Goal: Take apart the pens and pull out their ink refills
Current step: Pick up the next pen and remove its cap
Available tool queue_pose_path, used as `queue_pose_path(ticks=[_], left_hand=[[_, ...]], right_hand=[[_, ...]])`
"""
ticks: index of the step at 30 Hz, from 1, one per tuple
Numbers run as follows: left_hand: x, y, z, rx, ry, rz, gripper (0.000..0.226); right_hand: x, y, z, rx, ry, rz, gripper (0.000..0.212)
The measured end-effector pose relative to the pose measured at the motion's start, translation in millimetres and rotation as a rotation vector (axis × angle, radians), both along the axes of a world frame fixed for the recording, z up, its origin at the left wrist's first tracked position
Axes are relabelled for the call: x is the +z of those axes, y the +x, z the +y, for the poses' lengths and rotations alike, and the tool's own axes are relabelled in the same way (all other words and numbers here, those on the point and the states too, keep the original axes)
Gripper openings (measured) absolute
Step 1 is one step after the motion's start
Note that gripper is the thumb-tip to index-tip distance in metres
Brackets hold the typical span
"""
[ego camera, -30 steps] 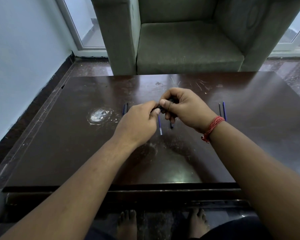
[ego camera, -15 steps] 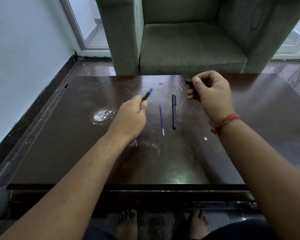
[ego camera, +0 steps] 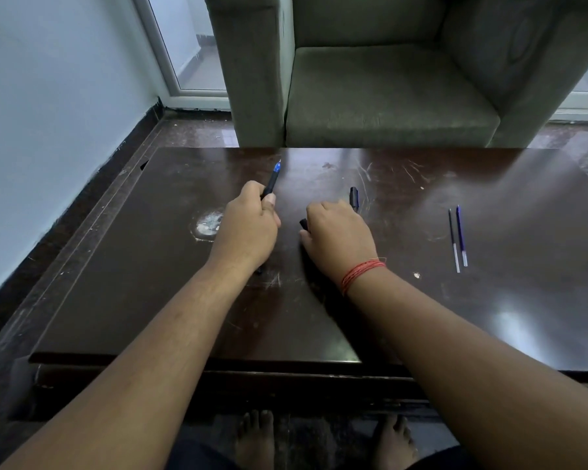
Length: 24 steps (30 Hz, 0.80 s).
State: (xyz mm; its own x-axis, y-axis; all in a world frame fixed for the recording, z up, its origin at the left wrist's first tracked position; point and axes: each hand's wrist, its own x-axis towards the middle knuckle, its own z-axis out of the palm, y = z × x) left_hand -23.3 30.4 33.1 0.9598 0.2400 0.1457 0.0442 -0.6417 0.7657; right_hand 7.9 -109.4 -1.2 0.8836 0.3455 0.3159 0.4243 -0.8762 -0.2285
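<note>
My left hand (ego camera: 248, 228) is closed around a black pen part with a blue tip (ego camera: 273, 179), which points up and away over the dark wooden table (ego camera: 150, 283). My right hand (ego camera: 336, 239) rests low on the table's middle, fingers curled on a short black pen piece (ego camera: 303, 223) that pokes out at its fingertips. Just behind that hand lies a black pen (ego camera: 353, 198), mostly covered by it. Two loose ink refills (ego camera: 457, 239) lie side by side to the right, apart from both hands.
A green armchair (ego camera: 387, 96) stands against the table's far edge. A white worn patch (ego camera: 208, 223) marks the table left of my left hand. A wall runs along the left side. My bare feet show under the near edge.
My right hand has come down from the far side to the table's middle, covering the blue refill and most of the black pen. My left hand still holds the blue-tipped part.
</note>
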Motion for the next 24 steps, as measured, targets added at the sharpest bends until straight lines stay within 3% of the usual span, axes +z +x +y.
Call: queue_pose_path(ticks=[4, 6, 9, 11, 12, 17, 20, 24], left_hand=[[-5, 2, 3, -0.021, 0.053, 0.016, 0.024], [-6, 2, 5, -0.046, 0.089, 0.019, 0.023], [-5, 1, 7, -0.129, 0.146, -0.017, 0.018], [-4, 0, 4, -0.217, 0.218, -0.048, 0.016], [-4, -1, 1, -0.261, 0.265, -0.051, 0.017], [-3, 2, -11, -0.449, 0.520, -0.079, 0.024], [-6, 5, -10, -0.511, 0.529, -0.138, 0.022], [-3, 3, -11, -0.447, 0.500, -0.122, 0.026]], right_hand=[[-2, 4, -1, -0.042, -0.048, 0.053, 0.028], [7, 10, -7, -0.083, 0.026, 0.075, 0.028], [32, 19, -25, -0.153, 0.429, 0.132, 0.026], [47, 20, -38, -0.138, 0.712, 0.268, 0.030], [51, 18, -44, -0.100, 0.756, 0.349, 0.032], [48, 8, -65, 0.145, 0.384, 0.534, 0.032], [47, 7, -69, 0.170, 0.403, 0.595, 0.031], [52, 9, -72, 0.169, 0.477, 0.561, 0.026]])
